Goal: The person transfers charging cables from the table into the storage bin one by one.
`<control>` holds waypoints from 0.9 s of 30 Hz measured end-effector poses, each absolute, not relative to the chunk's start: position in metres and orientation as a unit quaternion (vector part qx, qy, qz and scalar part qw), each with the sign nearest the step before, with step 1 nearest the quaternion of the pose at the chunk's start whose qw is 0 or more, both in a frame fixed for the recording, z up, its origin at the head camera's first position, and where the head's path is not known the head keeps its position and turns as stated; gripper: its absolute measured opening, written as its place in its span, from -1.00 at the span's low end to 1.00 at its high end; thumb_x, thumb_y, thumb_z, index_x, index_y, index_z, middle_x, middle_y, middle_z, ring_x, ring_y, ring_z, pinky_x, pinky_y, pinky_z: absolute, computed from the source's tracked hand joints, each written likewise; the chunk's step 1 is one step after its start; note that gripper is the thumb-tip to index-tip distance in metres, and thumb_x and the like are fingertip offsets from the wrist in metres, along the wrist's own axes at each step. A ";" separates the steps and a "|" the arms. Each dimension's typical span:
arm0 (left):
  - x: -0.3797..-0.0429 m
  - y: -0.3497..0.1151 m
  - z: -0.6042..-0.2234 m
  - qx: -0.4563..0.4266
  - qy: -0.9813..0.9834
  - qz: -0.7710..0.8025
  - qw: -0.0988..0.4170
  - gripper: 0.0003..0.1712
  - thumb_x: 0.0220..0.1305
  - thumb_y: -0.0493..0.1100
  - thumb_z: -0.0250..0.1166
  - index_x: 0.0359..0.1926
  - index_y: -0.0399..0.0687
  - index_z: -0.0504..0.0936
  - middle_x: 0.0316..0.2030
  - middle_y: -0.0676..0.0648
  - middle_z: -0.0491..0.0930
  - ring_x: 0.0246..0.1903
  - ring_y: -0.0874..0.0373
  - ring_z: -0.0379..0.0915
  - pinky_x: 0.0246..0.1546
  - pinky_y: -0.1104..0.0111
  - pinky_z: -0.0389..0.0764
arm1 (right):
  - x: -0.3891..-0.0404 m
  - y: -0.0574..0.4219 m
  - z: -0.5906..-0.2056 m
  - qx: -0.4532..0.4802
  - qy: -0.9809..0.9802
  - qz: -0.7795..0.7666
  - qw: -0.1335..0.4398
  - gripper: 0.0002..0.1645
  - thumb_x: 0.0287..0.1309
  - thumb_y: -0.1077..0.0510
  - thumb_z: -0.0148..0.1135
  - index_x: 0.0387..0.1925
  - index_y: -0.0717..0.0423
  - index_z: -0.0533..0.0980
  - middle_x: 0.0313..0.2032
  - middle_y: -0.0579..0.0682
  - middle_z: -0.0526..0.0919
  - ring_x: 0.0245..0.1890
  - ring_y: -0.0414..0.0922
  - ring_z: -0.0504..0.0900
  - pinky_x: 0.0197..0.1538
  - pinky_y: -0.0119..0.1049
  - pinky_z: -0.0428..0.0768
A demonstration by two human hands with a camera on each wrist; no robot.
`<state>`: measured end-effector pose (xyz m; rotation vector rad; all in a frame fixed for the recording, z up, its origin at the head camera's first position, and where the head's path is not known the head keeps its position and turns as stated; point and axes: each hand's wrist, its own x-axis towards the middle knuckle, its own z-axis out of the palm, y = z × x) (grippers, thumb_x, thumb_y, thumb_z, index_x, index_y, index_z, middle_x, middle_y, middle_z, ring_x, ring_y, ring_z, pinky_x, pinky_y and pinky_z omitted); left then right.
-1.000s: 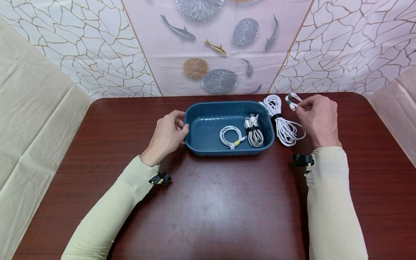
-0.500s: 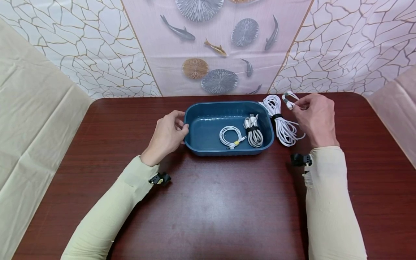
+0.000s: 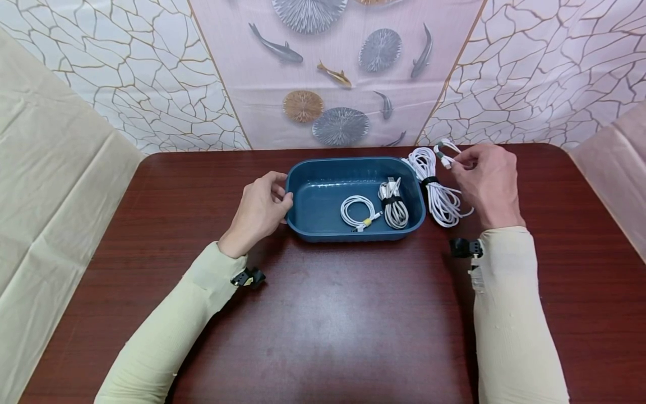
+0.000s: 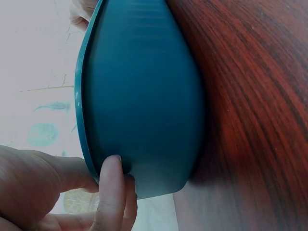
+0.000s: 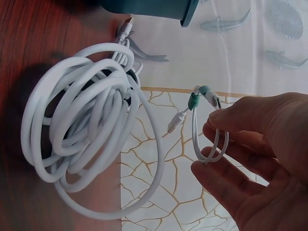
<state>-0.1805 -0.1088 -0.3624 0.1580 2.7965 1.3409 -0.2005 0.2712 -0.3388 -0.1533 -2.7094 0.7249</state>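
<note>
On the tabletop, head view: left hand grips a bin, coil and grey cable inside; right hand beside a bundle; left wrist: fingers curl closely over the rim; right wrist: fingers nearly together pinch a small cable, aloft near the bundle.

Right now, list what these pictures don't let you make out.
- Head view: part of the green-tied cable, hidden by the right hand.
- Head view: plug types on the yellow-tied cable, too small.
- Left wrist view: the inside of the blue bin, behind its outer wall.
- Right wrist view: most of the bin, cut off by the top edge.
</note>
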 end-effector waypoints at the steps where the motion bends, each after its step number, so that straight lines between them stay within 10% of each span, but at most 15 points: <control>1: -0.181 -0.109 -0.362 0.051 0.901 0.431 0.019 -0.52 0.42 -0.24 0.22 0.31 -0.25 0.47 -0.19 -0.20 0.62 -0.34 0.04 0.69 -0.54 0.36 0.77 | -0.201 0.271 -0.339 -0.054 -0.951 0.254 0.166 -0.70 0.23 0.12 0.18 -0.23 0.21 0.75 -0.20 0.26 0.77 -0.18 0.09 0.65 -0.36 -0.32 0.42; 27: -0.181 -0.109 -0.363 0.054 0.900 0.432 0.016 -0.52 0.41 -0.25 0.23 0.31 -0.25 0.47 -0.20 -0.19 0.62 -0.37 0.04 0.69 -0.55 0.36 0.77 | -0.199 0.262 -0.334 -0.034 -0.950 0.260 0.171 -0.66 0.25 0.15 0.09 -0.21 0.22 0.74 -0.13 0.28 0.74 -0.05 0.14 0.64 -0.25 -0.17 0.50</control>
